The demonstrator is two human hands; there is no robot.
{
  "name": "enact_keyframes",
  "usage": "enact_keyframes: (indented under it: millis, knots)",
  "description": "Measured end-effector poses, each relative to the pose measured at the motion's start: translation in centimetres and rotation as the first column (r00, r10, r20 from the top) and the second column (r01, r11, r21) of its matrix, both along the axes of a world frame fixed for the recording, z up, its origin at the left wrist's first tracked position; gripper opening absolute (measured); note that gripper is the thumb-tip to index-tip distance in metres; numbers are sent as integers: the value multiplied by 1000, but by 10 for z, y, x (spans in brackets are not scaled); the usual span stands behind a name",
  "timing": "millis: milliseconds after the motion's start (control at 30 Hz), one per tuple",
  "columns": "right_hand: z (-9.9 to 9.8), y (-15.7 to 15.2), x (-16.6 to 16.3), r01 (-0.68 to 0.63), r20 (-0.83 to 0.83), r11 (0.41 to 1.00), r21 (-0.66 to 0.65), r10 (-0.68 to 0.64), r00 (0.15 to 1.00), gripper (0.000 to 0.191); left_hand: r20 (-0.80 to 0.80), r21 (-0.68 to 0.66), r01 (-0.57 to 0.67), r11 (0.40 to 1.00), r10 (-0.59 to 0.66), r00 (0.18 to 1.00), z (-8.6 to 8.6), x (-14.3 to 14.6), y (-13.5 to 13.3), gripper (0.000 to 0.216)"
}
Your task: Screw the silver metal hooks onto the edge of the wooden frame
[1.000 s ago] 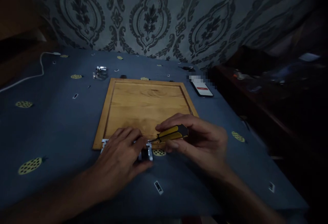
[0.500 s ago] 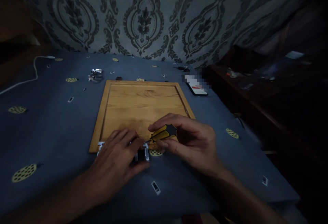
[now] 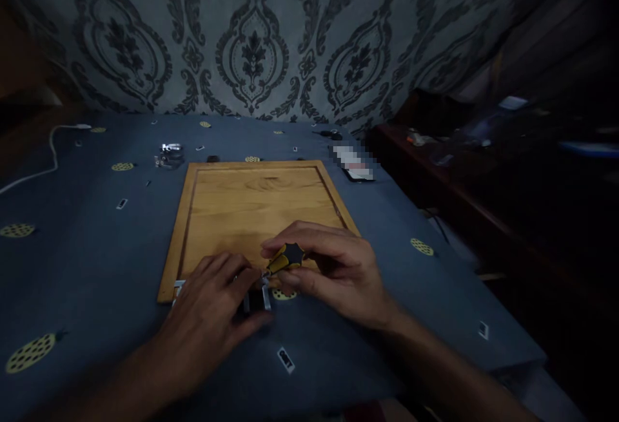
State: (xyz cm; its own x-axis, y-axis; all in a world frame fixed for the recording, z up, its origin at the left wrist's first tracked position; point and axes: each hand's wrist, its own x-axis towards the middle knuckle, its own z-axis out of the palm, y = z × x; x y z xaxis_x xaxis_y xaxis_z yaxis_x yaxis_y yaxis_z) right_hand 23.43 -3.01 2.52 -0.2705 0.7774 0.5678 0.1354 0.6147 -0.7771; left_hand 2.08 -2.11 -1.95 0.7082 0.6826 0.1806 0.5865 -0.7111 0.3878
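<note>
A framed wooden panel (image 3: 256, 206) lies flat on the blue cloth in front of me. My left hand (image 3: 210, 303) rests over its near edge, fingers curled and thumb below, gripping a silver metal hinge (image 3: 266, 297) that juts past the edge; much of the hinge is hidden. Between the fingertips and thumb of my right hand (image 3: 341, 274) is a short yellow-and-black screwdriver (image 3: 291, 255). Its shaft slants down left to the hinge; the contact at the tip is too small to make out. More silver metal (image 3: 179, 285) shows at the panel's near left corner.
Loose silver hinges (image 3: 169, 154) lie beyond the panel at the left. A phone (image 3: 355, 165) and a small dark object (image 3: 331, 134) lie at the back right. A white cable (image 3: 53, 148) runs along the left. Past the table's right edge stands dark, cluttered furniture (image 3: 435, 171).
The view has shifted, so everything sits slightly left and lower. The screwdriver's handle has turned in my right fingers and points more toward me. My left hand keeps its place on the hinge.
</note>
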Motion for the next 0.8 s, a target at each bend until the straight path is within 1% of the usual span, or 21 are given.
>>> enact_keyframes:
  millis: [100,233,333,433,500,567,633,800]
  knots:
    - [-2,-1,1,34,-5,999,-3,-34,999,18,15,35,-7,999,6,1000,-2,-1,0,29]
    - [-4,-4,3,58,7,994,-90,-58,998,18,48,73,4,997,-7,999,-3,-1,-1,27]
    - [-4,-5,3,45,1,991,-124,-45,999,22,54,81,5,997,-9,999,-2,-1,-1,28]
    - [-2,-4,2,4,-18,993,-117,-6,1000,28,22,67,19,998,-21,1000,0,0,0,29]
    - [-1,-4,2,-3,-15,994,-113,1,1000,26,-6,54,17,998,-17,1000,1,0,0,32]
    - [1,-5,1,24,-9,993,-116,-25,1000,22,-33,31,10,999,-9,999,4,0,0,35]
    - [2,-6,0,61,-7,991,-119,-62,998,18,-62,-11,22,1000,-23,998,6,0,1,35]
    - [3,-8,-2,153,-20,979,-133,-157,987,15,-73,-16,32,999,-33,997,11,0,2,35]
